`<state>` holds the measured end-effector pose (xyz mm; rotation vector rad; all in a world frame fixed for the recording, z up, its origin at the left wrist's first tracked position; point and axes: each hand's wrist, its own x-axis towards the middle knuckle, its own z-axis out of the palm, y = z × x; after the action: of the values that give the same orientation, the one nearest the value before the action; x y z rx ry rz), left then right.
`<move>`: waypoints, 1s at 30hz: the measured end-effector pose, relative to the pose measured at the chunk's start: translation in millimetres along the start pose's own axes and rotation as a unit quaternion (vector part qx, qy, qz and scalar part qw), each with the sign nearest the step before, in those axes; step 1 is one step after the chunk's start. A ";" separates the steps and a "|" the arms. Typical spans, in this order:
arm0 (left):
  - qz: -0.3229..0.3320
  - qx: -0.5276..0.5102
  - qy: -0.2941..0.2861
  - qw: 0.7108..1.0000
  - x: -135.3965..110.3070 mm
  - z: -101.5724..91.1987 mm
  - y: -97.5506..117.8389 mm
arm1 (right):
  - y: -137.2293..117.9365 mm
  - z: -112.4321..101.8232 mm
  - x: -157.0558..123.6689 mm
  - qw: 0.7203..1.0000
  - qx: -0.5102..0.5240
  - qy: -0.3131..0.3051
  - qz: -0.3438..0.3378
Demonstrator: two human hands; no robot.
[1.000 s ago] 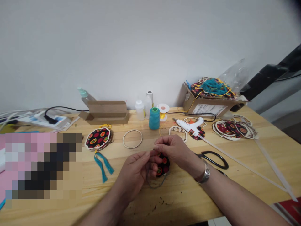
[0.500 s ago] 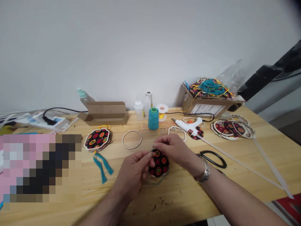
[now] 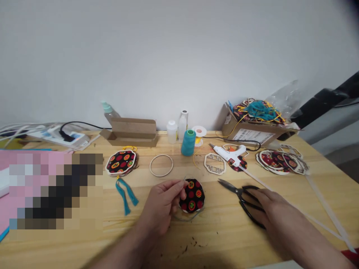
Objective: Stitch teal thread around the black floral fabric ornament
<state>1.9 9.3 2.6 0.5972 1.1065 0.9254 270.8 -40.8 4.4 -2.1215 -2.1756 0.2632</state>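
Observation:
A round black fabric-covered piece (image 3: 192, 195) with red and orange dots lies on the wooden table (image 3: 84, 239) in front of me. My left hand (image 3: 162, 205) pinches its upper left edge, fingers closed on it. My right hand (image 3: 269, 205) rests to the right on the handles of black scissors (image 3: 241, 192), whose blades point left toward the fabric piece. Its fingers curl over the handles.
Behind stand a wooden ring (image 3: 161, 165), a teal thread spool (image 3: 188, 142), white bottles (image 3: 172, 131), a white glue gun (image 3: 230, 154), a wooden lattice piece (image 3: 214, 163), a finished fabric piece with teal tassel (image 3: 121, 163), a cardboard box of materials (image 3: 254, 125) and more fabric pieces (image 3: 277, 160).
My right hand left the fabric piece and moved right onto the scissors. The fabric piece now lies flat, held by the left hand alone. The camera view shifted slightly.

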 end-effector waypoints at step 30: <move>0.007 -0.041 0.015 0.999 -2.1 4.9 3.1 | -68.9 -21.0 18.2 0.946 0.259 -0.170 -0.097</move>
<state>5.2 9.2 7.8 0.5271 1.0863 0.9898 206.5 -22.7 36.9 -1.6499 -2.1365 1.1161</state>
